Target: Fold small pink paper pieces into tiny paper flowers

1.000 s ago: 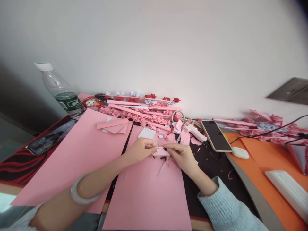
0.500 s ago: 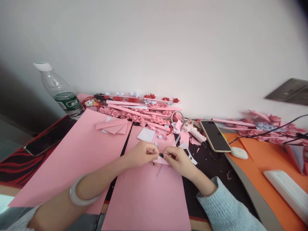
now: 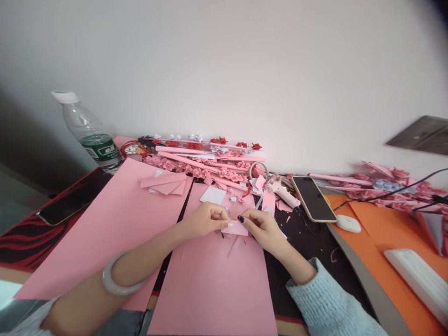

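A small piece of pink paper [image 3: 235, 228] is pinched between both hands, above a large pink sheet [image 3: 217, 289]. My left hand [image 3: 206, 221] grips its left side, thumb on top. On its right side, my right hand [image 3: 261, 229] pinches the upper edge between thumb and forefinger. Just beyond the hands lies a pale square of paper [image 3: 213, 196]. A thin pale strip [image 3: 234, 245] shows below the held paper. Small paper scraps and a pink glue gun [image 3: 282, 192] lie beyond my right hand.
Paper flowers and rolled pink sticks [image 3: 206, 161] line the wall. At left are a water bottle [image 3: 100, 147], a dark phone [image 3: 65, 207] and folded pink pieces [image 3: 168, 183]. To the right sit another phone [image 3: 314, 198], a white case [image 3: 348, 223], orange sheets [image 3: 381, 247] and a white keyboard [image 3: 416, 275].
My right hand has shifted slightly right and up, away from my left fingertips. More of the small pink paper's face now shows between the hands.
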Tool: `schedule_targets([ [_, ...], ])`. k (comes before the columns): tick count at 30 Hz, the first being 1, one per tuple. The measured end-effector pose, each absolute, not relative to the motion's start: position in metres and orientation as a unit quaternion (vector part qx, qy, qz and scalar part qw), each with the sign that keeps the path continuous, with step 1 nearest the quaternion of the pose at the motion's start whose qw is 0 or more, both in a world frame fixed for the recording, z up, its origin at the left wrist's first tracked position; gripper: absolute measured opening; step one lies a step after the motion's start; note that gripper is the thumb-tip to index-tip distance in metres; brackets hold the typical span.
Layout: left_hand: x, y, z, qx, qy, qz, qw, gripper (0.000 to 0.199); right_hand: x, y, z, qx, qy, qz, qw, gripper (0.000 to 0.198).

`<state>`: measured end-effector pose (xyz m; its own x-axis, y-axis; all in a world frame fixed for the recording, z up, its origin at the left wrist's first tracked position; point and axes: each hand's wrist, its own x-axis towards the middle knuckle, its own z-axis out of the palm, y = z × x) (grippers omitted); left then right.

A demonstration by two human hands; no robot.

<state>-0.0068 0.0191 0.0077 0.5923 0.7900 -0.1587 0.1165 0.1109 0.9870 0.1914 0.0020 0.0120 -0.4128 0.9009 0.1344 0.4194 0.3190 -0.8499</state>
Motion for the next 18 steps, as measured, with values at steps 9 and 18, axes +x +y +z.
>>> schedule_targets([
  [9,-0.0040,0.0147,0.0095,0.724,0.400,0.274,0.490,0.011,0.1844,-0.0064,0.0152,-0.442,-0.794,0.305,0.284,0.027],
  [18,-0.0069,0.0157,0.0110,0.730,0.420,0.272,0.466,0.020,0.1871,-0.0026,0.0131,-0.469,-0.772,0.286,0.320,0.024],
])
